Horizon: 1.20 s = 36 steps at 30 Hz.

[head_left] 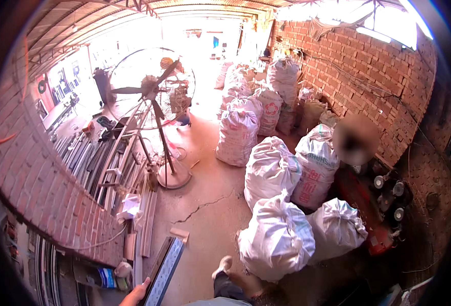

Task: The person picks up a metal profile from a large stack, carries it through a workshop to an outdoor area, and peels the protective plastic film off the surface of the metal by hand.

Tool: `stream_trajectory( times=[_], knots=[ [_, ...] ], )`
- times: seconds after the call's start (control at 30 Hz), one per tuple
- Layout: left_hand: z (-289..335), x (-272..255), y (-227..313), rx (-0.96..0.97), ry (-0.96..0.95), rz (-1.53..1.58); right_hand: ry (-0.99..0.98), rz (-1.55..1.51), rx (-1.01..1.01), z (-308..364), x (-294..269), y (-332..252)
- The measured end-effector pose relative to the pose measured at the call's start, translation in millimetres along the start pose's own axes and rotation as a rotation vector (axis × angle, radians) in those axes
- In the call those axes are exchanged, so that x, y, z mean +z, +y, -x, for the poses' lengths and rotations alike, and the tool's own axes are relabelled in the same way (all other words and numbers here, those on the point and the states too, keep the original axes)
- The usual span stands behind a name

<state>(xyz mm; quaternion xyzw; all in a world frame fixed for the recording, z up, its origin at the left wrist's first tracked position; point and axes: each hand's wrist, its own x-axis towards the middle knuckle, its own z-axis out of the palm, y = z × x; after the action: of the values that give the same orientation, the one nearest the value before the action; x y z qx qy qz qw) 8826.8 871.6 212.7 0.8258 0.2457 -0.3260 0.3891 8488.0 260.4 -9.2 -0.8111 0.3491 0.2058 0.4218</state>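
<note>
My left hand (136, 294) is at the lower edge, left of the middle, with its fingers closed on a long, dark profile bar (165, 270). A blue-and-white patterned film covers one face of the bar, which slants away from me over the concrete floor. By its far end is a small brown piece (180, 234). Part of the grip is cut off by the picture's edge. My right hand does not show. One shoe (223, 266) and a dark trouser leg appear just right of the bar.
Stuffed white sacks (276, 239) crowd the right side, in front of a brick wall (358, 71). A large pedestal fan (156, 92) stands ahead on the left. Long bars (90, 158) lie beyond a low brick wall (46, 173). Red machinery (378, 239) sits at the right.
</note>
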Motion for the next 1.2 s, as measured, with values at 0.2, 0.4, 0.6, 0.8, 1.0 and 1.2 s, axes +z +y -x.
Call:
stream_trajectory(
  times=[0.2,0.4,0.6,0.8,1.0,1.2],
  knots=[
    [-172.9,-42.1,87.0,0.050,0.008,-0.037,-0.181,0.258,-0.098,-187.7,-82.2,-217.1],
    [-211.4,-42.9,329.5,0.052,0.074,-0.186,0.010,0.273,-0.376,-380.9,-242.0,-521.6],
    [-319.5,-47.0,476.9,-0.033,0.024,-0.071,-0.004,0.229,-0.511,-492.4,-338.4,-742.0],
    [-479.9,-60.7,597.3,-0.071,0.123,-0.170,0.017,0.338,-0.471,-640.0,-357.3,-823.4],
    [-562.0,-89.2,793.2,-0.107,0.080,-0.248,0.075,0.313,-0.501,-745.3,-387.1,-918.7],
    [-655.6,-92.7,913.1,-0.126,0.114,-0.210,0.142,0.244,-0.533,-891.5,-430.4,-1004.2]
  ],
)
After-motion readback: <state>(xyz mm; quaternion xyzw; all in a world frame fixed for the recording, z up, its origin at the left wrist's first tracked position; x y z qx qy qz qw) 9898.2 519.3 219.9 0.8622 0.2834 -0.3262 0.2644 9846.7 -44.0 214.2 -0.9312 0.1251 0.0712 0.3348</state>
